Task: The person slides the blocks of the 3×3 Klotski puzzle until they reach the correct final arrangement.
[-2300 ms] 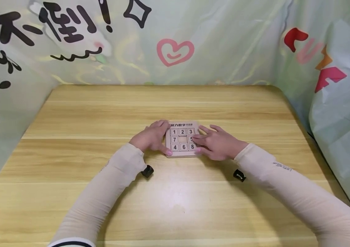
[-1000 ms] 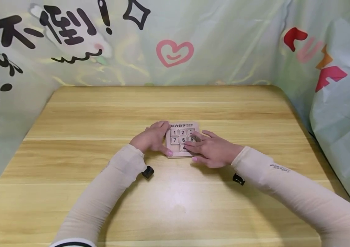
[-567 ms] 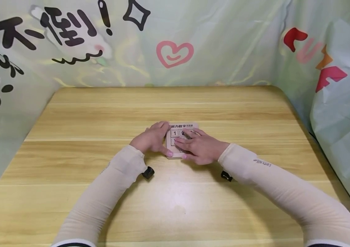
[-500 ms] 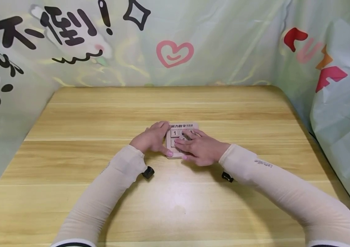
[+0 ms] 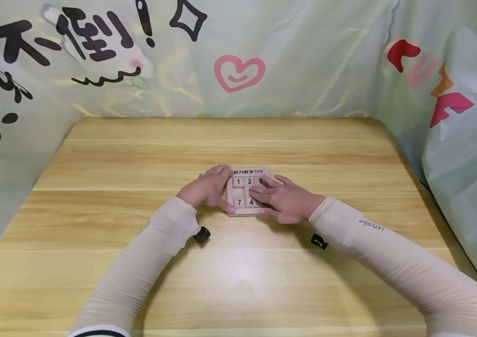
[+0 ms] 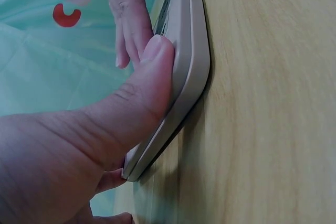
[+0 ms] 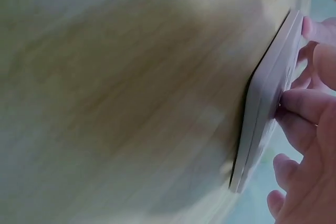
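- The puzzle board (image 5: 244, 211) lies flat on the worktop (image 5: 238, 281), roughly midway between its side edges and well in from the far edge
- The left hand (image 5: 209, 187) grips the board's left edge, thumb on the near left corner, fingers at the far left corner
- The right hand (image 5: 289, 202) grasps nothing; its spread fingers rest over the right part of the number tiles (image 5: 238, 181), some fingertips touching the middle row
- Printed tiles 1, 2, 7 and 4 can be read; others are partly covered
- The board looks stiff, thin and probably light, so it may skid unless braced by its rim or corners
- The tiles look smooth and small, likely best moved with light fingertip pressure
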Tool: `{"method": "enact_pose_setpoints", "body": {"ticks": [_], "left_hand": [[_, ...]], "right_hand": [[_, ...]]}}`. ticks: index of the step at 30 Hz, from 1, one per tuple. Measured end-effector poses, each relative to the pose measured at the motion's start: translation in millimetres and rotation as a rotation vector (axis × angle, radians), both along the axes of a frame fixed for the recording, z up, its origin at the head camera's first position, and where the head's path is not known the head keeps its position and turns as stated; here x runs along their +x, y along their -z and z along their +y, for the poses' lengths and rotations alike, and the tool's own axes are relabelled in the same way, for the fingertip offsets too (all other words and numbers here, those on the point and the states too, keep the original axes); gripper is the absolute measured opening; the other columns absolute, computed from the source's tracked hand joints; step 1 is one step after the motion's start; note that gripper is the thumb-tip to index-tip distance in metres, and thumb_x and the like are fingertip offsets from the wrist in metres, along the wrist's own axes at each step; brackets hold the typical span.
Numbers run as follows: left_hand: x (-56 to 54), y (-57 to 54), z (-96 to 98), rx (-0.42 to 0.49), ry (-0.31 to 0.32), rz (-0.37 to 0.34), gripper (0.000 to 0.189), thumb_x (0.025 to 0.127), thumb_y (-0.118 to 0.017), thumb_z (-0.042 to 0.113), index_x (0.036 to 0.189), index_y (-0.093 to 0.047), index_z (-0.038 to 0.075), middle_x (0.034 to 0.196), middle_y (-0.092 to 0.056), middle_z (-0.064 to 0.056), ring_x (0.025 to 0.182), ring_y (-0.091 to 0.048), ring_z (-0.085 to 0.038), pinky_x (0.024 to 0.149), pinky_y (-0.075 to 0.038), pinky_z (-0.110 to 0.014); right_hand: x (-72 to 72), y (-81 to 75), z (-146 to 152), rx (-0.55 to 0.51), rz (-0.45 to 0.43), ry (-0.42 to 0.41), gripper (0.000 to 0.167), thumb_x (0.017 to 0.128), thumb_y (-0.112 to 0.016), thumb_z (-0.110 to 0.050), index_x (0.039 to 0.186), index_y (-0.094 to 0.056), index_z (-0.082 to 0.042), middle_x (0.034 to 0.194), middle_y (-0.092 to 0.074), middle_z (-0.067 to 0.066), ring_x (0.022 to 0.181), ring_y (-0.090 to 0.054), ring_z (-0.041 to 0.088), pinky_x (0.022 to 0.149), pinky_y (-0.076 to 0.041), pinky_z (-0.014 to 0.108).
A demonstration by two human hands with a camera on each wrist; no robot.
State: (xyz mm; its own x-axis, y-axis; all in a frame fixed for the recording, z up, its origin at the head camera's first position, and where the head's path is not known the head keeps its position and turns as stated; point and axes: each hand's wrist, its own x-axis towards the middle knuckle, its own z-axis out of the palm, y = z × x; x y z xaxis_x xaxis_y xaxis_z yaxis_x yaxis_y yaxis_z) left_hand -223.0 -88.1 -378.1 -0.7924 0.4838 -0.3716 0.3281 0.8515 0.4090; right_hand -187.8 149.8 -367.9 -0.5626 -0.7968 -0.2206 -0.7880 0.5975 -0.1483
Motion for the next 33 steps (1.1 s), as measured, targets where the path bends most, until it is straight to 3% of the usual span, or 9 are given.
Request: {"method": "enact_pose_setpoints", "body": {"ticks": [14,26,33], "left_hand": [[1.0,0.8,-0.8,-0.001,0.012,0.004,0.114,0.067,-0.082,0.052,0.152,-0.022,0.006,0.16,-0.016,-0.013,0.146,-0.012,-0.032,0.114,-0.013,-0.059],[-1.4,-0.8,-0.1,0.005,0.01,0.012,0.112,0.067,-0.084,0.05,0.151,-0.024,0.006,0.159,-0.017,-0.012,0.146,-0.013,-0.032,0.114,-0.014,-0.059],[-0.8,0.6,-0.6,-0.008,0.012,0.01,0.113,0.067,-0.084,0.051,0.151,-0.024,0.006,0.16,-0.016,-0.012,0.146,-0.012,-0.031,0.114,-0.015,-0.06]], "right_hand": [[-4.8,1.3,-21.8,0.027,0.009,-0.05,0.056,0.103,-0.039,-0.041,0.147,-0.041,-0.007,0.152,-0.036,0.007,0.144,-0.016,0.038,0.116,-0.013,0.057],[13.1,-5.9,0.1,0.007,-0.004,-0.06,0.054,0.102,-0.043,-0.04,0.143,-0.047,-0.006,0.148,-0.043,0.007,0.144,-0.019,0.036,0.114,-0.015,0.06],[1.0,0.5,-2.2,-0.025,0.019,-0.035,0.053,0.102,-0.045,-0.038,0.142,-0.049,-0.005,0.147,-0.044,0.008,0.143,-0.023,0.037,0.112,-0.02,0.061]]}}
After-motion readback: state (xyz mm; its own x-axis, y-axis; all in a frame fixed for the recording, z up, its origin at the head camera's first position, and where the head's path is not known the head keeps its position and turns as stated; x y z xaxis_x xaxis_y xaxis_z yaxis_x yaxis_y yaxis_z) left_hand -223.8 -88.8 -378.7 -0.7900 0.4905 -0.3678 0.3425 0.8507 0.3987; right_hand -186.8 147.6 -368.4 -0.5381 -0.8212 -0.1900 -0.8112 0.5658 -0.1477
